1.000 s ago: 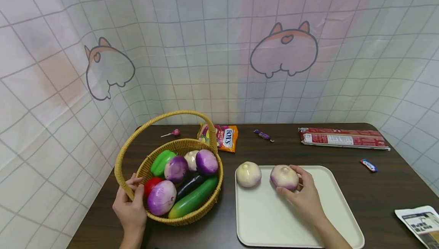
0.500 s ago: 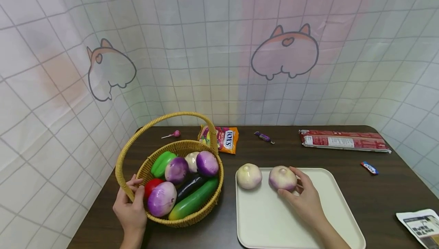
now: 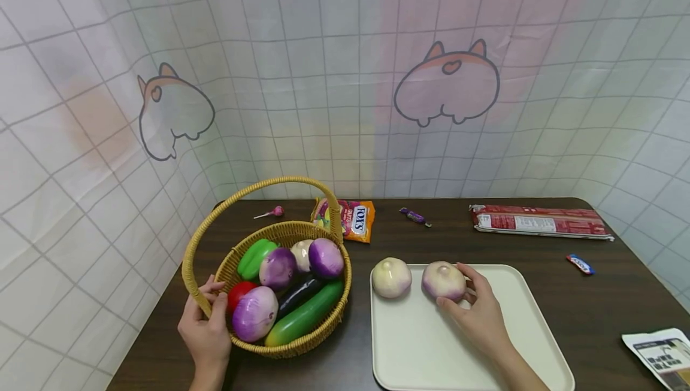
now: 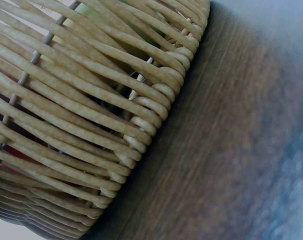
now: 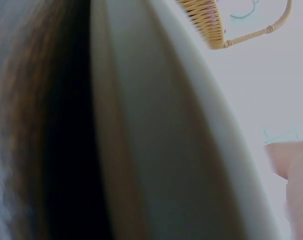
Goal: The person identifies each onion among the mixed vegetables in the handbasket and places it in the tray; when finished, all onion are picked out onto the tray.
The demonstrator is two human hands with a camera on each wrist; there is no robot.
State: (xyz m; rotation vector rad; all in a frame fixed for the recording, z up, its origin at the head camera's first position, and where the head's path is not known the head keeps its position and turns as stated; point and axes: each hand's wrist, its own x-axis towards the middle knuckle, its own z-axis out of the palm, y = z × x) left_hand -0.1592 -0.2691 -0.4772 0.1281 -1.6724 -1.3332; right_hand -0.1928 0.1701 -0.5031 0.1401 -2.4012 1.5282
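Observation:
In the head view my left hand [image 3: 206,325] grips the yellow wicker basket [image 3: 345,313] at its left side, where the handle meets the rim. The basket bears a green bell pepper [image 3: 256,259], a red tomato-like thing [image 3: 238,295], an eggplant [image 3: 299,294], a cucumber [image 3: 305,319] and several purple-and-white onions [image 3: 256,314]. On the cream tray [image 3: 415,343], my right hand [image 3: 480,313] holds a purple-tinged white onion [image 3: 443,281] between thumb and fingers. Left of it sits a paler onion [image 3: 391,278], close but apart. The left wrist view shows the basket's woven wall [image 4: 81,100].
Behind the basket lie a lollipop [image 3: 277,211] and a FOX'S candy bag [image 3: 357,221]. Farther right are a purple wrapped candy [image 3: 415,217], a long red package [image 3: 539,221], a small blue-and-red candy [image 3: 580,264] and a white packet [image 3: 660,355]. A patterned curtain [image 3: 345,79] hangs behind the table.
My right hand and its onion have shifted very slightly left, nearer the paler onion. The left hand stays on the basket. The head view has tilted up a little.

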